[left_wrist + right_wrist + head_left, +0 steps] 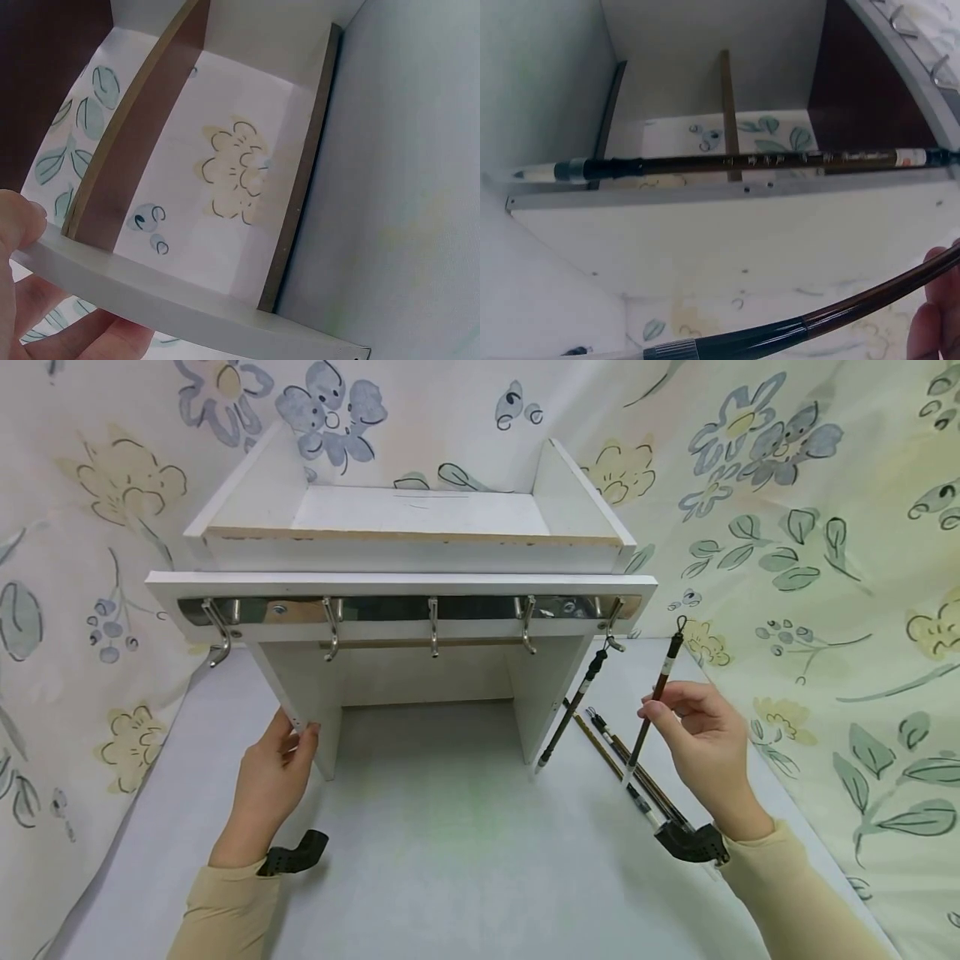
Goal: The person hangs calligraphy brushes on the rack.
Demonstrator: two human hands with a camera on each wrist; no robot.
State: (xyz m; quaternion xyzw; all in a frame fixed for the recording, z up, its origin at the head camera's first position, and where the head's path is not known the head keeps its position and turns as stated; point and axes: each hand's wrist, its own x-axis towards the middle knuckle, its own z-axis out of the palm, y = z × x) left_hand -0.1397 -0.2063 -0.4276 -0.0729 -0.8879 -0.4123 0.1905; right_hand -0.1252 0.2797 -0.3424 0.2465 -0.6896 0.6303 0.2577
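Observation:
My left hand (pixel 273 777) grips the front edge of the left side panel of a white hook rack shelf (pixel 420 558), thumb on one face and fingers on the other. On the right, my right hand (pixel 697 739) pinches a brown calligraphy brush (pixel 661 681) between thumb and fingers, its hanging loop up and its pale tip down. A second calligraphy brush (pixel 572 710) hangs from the rightmost metal hook (pixel 613 625) beside the right panel. In the right wrist view the hanging brush (pixel 772 160) crosses in front of the shelf, apart from the held one (pixel 877 292).
Several more brushes (pixel 652 789) lie on the white tabletop (pixel 465 860) right of the shelf. Metal hooks, such as the middle hook (pixel 433 627), line the shelf's front rail. Flower-patterned cloth (pixel 817 577) hangs behind and at both sides.

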